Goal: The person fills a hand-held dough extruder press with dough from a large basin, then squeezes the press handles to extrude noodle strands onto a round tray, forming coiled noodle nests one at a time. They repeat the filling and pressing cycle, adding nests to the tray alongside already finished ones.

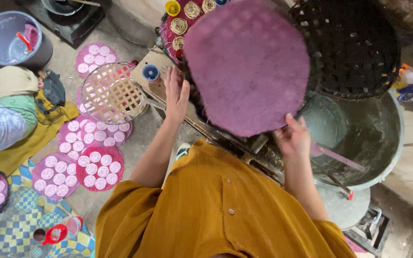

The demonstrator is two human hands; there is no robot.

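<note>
While both arms reach forward, right hand [293, 138] gripping purple disc [247, 67], left hand [176, 95] open

Round purple mats [96, 168] dotted with pale pink discs lying on the floor at left, a woven bamboo tray [112, 93] resting above them, a grey plastic bucket [9, 39] sitting far left, a dark woven basket [352, 45] leaning far right.

The round purple woven mat [247, 67] I hold hides my right hand's [292, 137] fingertips and most of the tray of coiled noodle nests [187, 19], itself cut off by the top edge.
</note>
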